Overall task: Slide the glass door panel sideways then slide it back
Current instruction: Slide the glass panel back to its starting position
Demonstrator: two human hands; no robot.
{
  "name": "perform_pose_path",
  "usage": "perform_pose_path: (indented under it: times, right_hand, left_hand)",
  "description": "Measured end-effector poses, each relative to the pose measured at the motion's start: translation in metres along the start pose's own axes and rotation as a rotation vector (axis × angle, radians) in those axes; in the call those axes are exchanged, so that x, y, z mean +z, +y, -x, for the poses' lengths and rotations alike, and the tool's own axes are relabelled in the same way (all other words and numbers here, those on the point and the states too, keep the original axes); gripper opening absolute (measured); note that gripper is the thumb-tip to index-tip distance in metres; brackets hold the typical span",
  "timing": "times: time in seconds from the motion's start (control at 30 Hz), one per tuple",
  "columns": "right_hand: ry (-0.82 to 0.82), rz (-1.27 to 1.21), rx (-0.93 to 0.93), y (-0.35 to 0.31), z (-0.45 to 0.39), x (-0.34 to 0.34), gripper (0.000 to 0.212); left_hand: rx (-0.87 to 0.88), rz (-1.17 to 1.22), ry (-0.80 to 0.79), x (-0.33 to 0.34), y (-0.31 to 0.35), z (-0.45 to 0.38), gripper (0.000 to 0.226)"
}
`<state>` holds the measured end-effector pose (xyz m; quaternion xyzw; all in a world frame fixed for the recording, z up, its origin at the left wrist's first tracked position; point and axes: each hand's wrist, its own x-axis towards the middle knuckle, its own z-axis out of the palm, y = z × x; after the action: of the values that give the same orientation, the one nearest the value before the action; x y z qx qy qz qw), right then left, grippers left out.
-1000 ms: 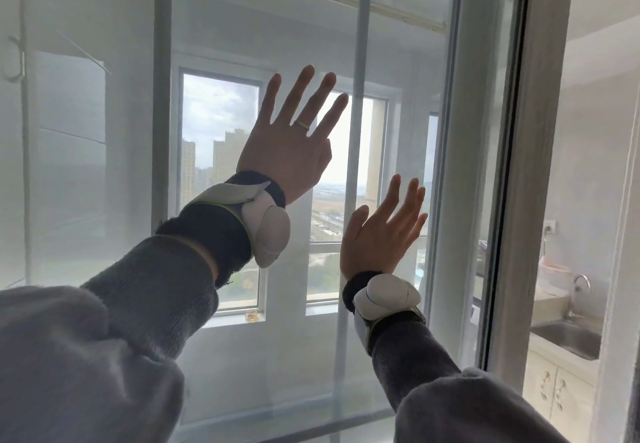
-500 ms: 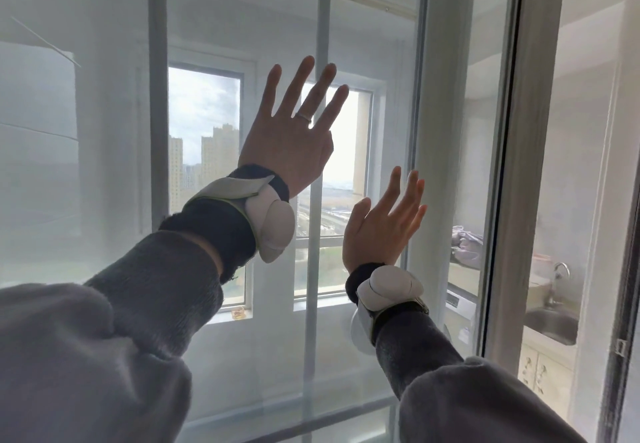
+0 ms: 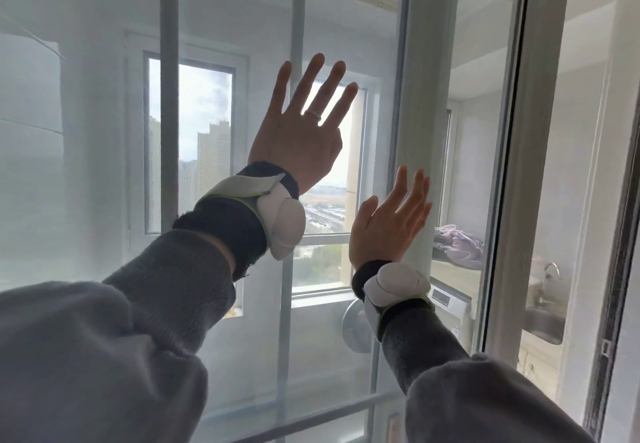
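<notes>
The frosted glass door panel (image 3: 104, 172) fills most of the view; its grey metal edge frame (image 3: 516, 172) stands upright at the right. My left hand (image 3: 298, 138) lies flat against the glass with fingers spread, a ring on one finger. My right hand (image 3: 388, 228) presses flat on the glass lower and further right, fingers together and pointing up. Neither hand holds anything. Both wrists carry white strapped devices over grey sleeves. A round disc (image 3: 355, 325) shows on the glass just below my right wrist.
Through the glass are a white pillar (image 3: 429, 96), a window (image 3: 194, 138) with tower blocks outside, and a purple cloth (image 3: 457, 243) on a washing machine (image 3: 446, 304). Right of the panel's edge a gap shows a sink (image 3: 543, 325) with a tap. A dark door jamb (image 3: 616, 269) bounds the far right.
The panel has slid to the right under both flat hands, and the gap between its edge frame and the right jamb is narrower. The room behind has shifted left in view.
</notes>
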<state>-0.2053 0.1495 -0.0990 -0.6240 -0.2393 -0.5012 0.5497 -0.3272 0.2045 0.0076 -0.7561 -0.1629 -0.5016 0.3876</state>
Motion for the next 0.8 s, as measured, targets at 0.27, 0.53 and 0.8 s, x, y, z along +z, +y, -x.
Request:
perform_pose_path:
  times: [0.27, 0.53, 0.8]
  right_hand:
    - [0.021, -0.009, -0.009, 0.022, -0.012, -0.001, 0.059]
    - [0.042, -0.02, 0.004, 0.044, -0.023, -0.003, 0.058]
    - [0.019, -0.028, -0.007, 0.067, -0.034, -0.004, 0.058]
  left_hand:
    - [-0.004, 0.012, 0.04, 0.008, 0.022, -0.011, 0.057]
    - [-0.011, 0.008, 0.031, 0.015, 0.044, -0.024, 0.057]
    - [-0.021, 0.003, 0.003, 0.02, 0.066, -0.034, 0.056]
